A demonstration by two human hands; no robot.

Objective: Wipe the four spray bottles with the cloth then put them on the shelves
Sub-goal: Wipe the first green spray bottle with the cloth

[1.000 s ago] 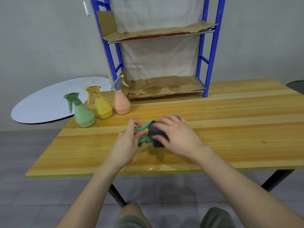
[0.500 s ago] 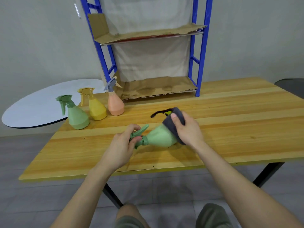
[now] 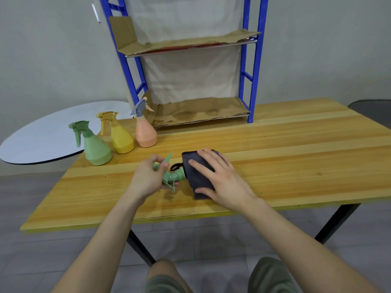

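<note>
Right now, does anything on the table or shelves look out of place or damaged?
The cardboard liners on the blue shelves look odd: the lower liner has dark blotchy stains, and the upper liner has ragged edges with its left end folded up. Otherwise nothing stands out.

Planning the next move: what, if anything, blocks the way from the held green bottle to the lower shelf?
Nothing visible does. Bare table lies between the held green bottle and the lower shelf; the peach bottle stands off left.

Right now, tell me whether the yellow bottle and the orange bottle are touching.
Apart. The head view shows a strip of bare table between the yellow bottle and the orange bottle.
</note>
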